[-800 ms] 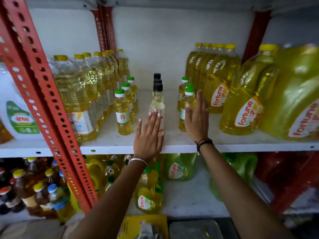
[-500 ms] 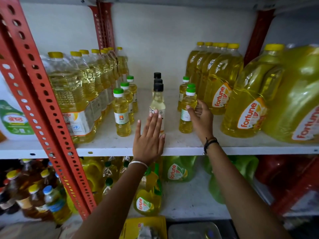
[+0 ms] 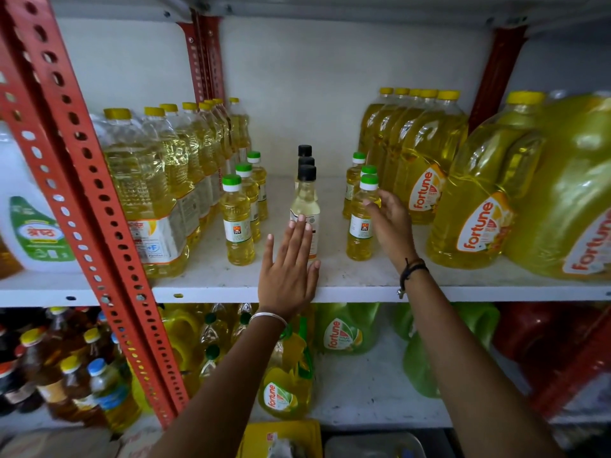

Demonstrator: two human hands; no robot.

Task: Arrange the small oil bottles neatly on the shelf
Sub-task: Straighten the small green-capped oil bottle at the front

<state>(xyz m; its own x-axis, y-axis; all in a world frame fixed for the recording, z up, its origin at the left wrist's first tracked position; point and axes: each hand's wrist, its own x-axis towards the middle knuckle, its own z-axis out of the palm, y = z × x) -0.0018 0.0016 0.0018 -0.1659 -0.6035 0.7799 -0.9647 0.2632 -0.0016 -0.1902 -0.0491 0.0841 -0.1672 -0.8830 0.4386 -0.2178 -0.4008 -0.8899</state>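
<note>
Three rows of small oil bottles stand on the white shelf (image 3: 363, 282). The left row of green-capped bottles (image 3: 237, 223) has three. The middle row of black-capped pale bottles (image 3: 305, 196) also runs front to back. The right row starts with a green-capped front bottle (image 3: 359, 236). My left hand (image 3: 287, 269) lies flat and open at the shelf edge, fingertips touching the base of the front black-capped bottle. My right hand (image 3: 390, 223) curls around the right side of the front right bottle, thumb on its shoulder.
Tall yellow-capped oil bottles (image 3: 158, 193) line the left side, large Fortune jugs (image 3: 476, 209) the right. A red perforated upright (image 3: 82, 200) crosses at left. The lower shelf holds green Fortune containers (image 3: 347, 332) and dark bottles (image 3: 49, 375).
My right hand dropped from flat against the front right bottle to curling its fingers around it. The left hand stayed flat in front of the middle row.
</note>
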